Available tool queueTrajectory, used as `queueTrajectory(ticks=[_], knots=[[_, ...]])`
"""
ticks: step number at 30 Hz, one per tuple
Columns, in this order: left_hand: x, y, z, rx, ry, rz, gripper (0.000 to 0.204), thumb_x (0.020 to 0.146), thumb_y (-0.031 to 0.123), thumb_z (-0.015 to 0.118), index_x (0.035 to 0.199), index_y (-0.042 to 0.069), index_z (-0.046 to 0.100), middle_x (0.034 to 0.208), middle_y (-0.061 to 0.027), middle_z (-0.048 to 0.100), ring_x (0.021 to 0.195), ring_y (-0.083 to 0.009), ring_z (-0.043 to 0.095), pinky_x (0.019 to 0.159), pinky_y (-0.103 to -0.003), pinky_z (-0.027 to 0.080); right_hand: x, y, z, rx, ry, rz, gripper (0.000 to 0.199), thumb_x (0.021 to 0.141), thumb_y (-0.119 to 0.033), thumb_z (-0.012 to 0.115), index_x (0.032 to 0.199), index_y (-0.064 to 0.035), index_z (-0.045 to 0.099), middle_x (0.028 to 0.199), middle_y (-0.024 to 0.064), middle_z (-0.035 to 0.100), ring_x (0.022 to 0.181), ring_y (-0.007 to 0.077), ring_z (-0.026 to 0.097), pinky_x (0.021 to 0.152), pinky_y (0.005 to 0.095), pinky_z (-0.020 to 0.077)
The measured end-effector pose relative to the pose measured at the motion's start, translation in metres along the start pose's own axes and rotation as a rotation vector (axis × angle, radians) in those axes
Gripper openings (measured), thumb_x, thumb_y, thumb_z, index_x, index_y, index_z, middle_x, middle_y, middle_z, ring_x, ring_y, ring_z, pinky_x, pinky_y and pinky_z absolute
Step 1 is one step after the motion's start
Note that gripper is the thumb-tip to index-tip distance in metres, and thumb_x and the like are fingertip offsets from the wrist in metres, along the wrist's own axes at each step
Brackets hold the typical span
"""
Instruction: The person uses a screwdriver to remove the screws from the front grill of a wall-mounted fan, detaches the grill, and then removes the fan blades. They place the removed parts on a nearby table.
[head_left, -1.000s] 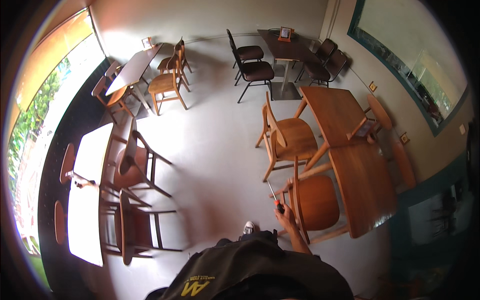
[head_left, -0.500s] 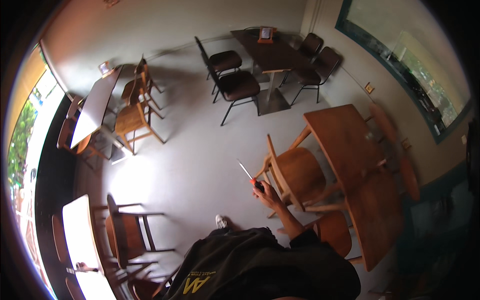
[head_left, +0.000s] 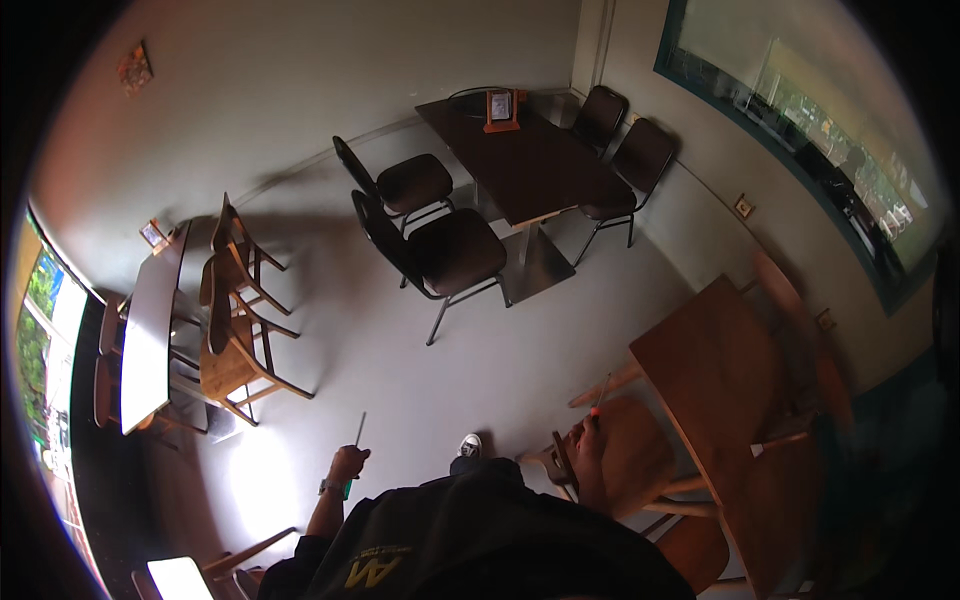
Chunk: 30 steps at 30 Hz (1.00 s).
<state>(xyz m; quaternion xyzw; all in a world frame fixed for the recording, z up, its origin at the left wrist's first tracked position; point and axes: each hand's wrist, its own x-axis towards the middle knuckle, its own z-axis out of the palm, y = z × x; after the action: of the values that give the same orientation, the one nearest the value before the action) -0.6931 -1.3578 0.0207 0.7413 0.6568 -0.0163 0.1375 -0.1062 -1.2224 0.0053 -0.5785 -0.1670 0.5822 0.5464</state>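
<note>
gripping left hand (head_left: 347, 463): fingers curled round a green-handled tool (head_left: 361, 429)
right hand (head_left: 588, 442): fingers wrapped round a red-handled screwdriver (head_left: 595, 411)
near-right chair (head_left: 630, 455): best keep tips clear

Grey floor (head_left: 400, 385) bearing wooden chairs (head_left: 228, 372), brown wooden table (head_left: 705, 360), dark table (head_left: 515, 170) with orange-framed stand (head_left: 502, 112) on top

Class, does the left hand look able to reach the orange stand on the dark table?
Probably not: the left hand, holding a tool, is across the floor from the orange stand, with dark chairs between.
</note>
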Motion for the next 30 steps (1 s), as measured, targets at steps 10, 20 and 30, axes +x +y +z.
queueTrajectory(ticks=[10, 20, 30], knots=[[0.285, 0.009, -0.134, -0.682, -0.207, -0.468, 0.026, 0.088, 0.028, 0.073, 0.100, 0.005, 0.069, 0.063, -0.0091, 0.064, 0.054, -0.0232, 0.066, 0.048, -0.037, 0.055, 0.129, -0.135, 0.211, 0.009, -0.045, 0.016, 0.029, 0.097, -0.030, 0.061, 0.112, -0.0070, 0.053, 0.087, 0.0070, 0.066, 0.069, 0.0158, 0.062, 0.057, 0.0300, 0.0479], [0.663, 0.100, -0.206, -0.708, -0.287, -0.230, 0.035, 0.088, 0.030, 0.071, 0.111, 0.004, 0.069, 0.073, -0.0122, 0.068, 0.061, -0.0234, 0.067, 0.057, -0.038, 0.057, 0.303, -0.249, 0.231, 0.155, 0.275, -0.032, 0.026, 0.100, -0.028, 0.057, 0.110, -0.0048, 0.051, 0.088, 0.0088, 0.065, 0.070, 0.0158, 0.063, 0.057, 0.0288, 0.0489], [0.960, 0.319, -0.238, -0.493, -0.357, 0.269, 0.041, 0.088, 0.035, 0.070, 0.112, 0.002, 0.067, 0.100, -0.0176, 0.073, 0.095, -0.0320, 0.071, 0.087, -0.042, 0.053, 0.450, -0.350, 0.107, 0.328, 0.686, -0.113, 0.017, 0.100, -0.020, 0.057, 0.105, -0.0069, 0.048, 0.081, 0.0090, 0.059, 0.059, 0.0148, 0.056, 0.044, 0.0243, 0.0402]])
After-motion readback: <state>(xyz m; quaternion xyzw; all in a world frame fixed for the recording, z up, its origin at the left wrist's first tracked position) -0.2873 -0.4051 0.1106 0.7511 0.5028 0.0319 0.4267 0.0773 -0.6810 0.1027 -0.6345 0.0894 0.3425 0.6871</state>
